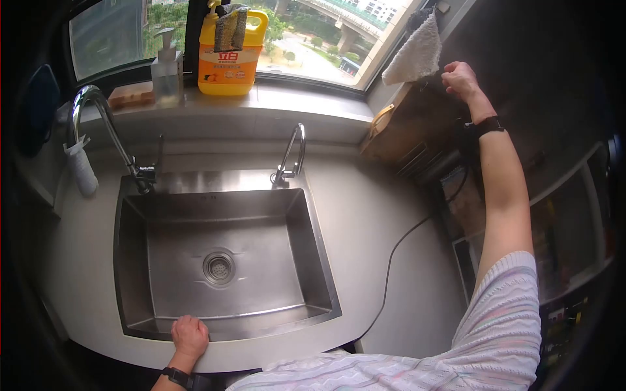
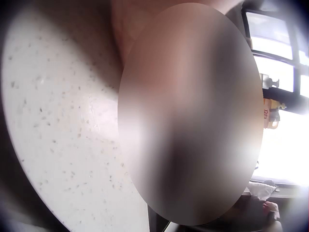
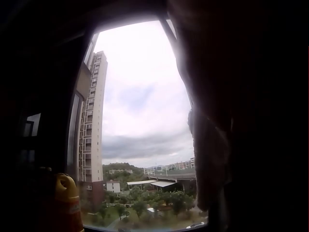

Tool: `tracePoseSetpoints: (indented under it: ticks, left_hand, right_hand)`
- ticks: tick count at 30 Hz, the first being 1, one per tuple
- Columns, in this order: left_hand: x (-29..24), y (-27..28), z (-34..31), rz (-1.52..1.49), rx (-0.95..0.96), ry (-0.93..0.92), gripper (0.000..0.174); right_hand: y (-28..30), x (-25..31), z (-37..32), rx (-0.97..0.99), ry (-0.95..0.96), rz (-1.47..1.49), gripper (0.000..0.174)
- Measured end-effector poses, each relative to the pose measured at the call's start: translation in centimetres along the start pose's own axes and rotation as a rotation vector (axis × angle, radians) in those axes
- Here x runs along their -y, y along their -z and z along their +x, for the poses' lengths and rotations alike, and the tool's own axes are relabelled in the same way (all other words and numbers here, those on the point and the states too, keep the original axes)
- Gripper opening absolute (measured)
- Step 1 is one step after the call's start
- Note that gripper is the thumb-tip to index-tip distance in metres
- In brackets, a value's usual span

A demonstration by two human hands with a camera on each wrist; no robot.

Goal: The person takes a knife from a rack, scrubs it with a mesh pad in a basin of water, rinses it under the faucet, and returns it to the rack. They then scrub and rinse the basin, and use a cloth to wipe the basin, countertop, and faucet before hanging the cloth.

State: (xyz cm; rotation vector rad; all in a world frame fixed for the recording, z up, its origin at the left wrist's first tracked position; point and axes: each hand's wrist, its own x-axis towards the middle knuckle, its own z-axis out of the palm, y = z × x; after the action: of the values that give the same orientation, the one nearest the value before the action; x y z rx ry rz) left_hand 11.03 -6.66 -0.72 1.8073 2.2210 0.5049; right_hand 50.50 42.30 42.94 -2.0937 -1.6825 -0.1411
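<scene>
In the head view my left hand (image 1: 190,335) rests on the counter at the front rim of the steel sink (image 1: 222,228), knuckles up and fingers loosely bent. Its fingertips are hidden there, and a blurred oval covers most of the left wrist view. My right arm reaches far forward, and the right hand (image 1: 460,81) has curled fingers with nothing visible in them. Just left of that hand hangs a white cloth (image 1: 416,55) beside the window. A dark, shadowed fold of the cloth (image 3: 211,159) fills the right of the window in the right wrist view.
A tall faucet (image 1: 98,107) and a small faucet (image 1: 293,153) stand behind the sink. On the sill are a yellow detergent jug (image 1: 227,68) and a pump bottle (image 1: 167,75). A wooden board (image 1: 398,127) leans at the right, and a cable (image 1: 390,260) crosses the counter.
</scene>
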Motion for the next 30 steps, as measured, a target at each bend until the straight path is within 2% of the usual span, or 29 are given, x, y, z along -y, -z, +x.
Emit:
tracePoseSetpoints:
  ticks: [1, 5, 6, 9, 12, 14, 16, 17, 19, 20, 21, 23, 26, 27, 30]
  left_hand:
    - [0.1, -0.1, 0.2, 0.006, 0.0, -0.013, 0.014]
    - [0.4, 0.0, -0.1, -0.079, 0.016, 0.017, 0.014]
    - [0.5, 0.1, -0.1, -0.153, -0.036, 0.022, 0.011]
    - [1.7, -0.1, -0.5, -0.359, -0.142, -0.029, 0.016]
    - [2.8, 0.8, -1.6, -0.629, -0.321, -0.078, 0.019]
    - [4.6, 3.9, -4.0, -0.701, -0.404, -0.087, 0.02]
    - [8.2, 8.2, -7.8, -0.877, -0.337, 0.005, 0.024]
    - [11.4, 9.8, -10.1, -0.999, -0.274, 0.138, 0.027]
    - [18.3, 12.2, -15.6, -1.277, -0.233, 0.38, 0.037]
    - [20.8, 14.4, -18.7, -1.403, -0.225, 0.53, 0.046]
    - [23.1, 16.1, -21.8, -1.501, -0.295, 0.658, 0.055]
    - [27.5, 18.1, -27.4, -1.62, -0.489, 0.757, 0.065]
    - [32.3, 20.8, -32.0, -1.828, -0.675, 0.759, 0.064]
    - [34.0, 20.8, -32.7, -1.84, -0.694, 0.768, 0.062]
    - [41.8, 18.7, -33.8, -1.898, -0.57, 0.731, 0.062]
  right_hand:
    - [0.9, -0.5, -1.9, -0.005, -0.013, 0.003, 0.034]
    - [2.3, -0.2, -10.9, 0.216, 0.255, 0.059, 0.023]
    - [2.5, -0.7, -12.5, 0.293, 0.361, 0.146, 0.017]
    - [2.1, -1.5, -19.6, 0.438, 0.424, 0.279, 0.008]
    - [1.4, 1.2, -32.8, 0.62, 0.526, 0.522, 0.007]
    - [1.6, 4.3, -42.5, 0.77, 0.537, 0.655, 0.008]
    - [0.0, 6.2, -50.7, 1.001, 0.463, 0.765, 0.009]
    - [-1.8, 6.3, -54.0, 1.135, 0.396, 0.812, 0.01]
    - [-5.2, 5.5, -58.4, 1.028, 0.584, 0.389, 0.01]
    - [-6.4, 4.7, -60.2, 1.059, 0.466, 0.447, 0.011]
    - [-7.0, 4.2, -61.9, 1.085, 0.343, 0.502, 0.011]
    - [-6.3, 4.2, -65.1, 1.197, 0.147, 0.676, 0.013]
    - [-5.3, 3.5, -68.6, 1.25, 0.1, 0.669, 0.016]
    - [-5.0, 3.5, -69.7, 1.25, 0.088, 0.668, 0.017]
    - [-4.3, 3.9, -72.9, 1.31, 0.205, 0.637, 0.021]
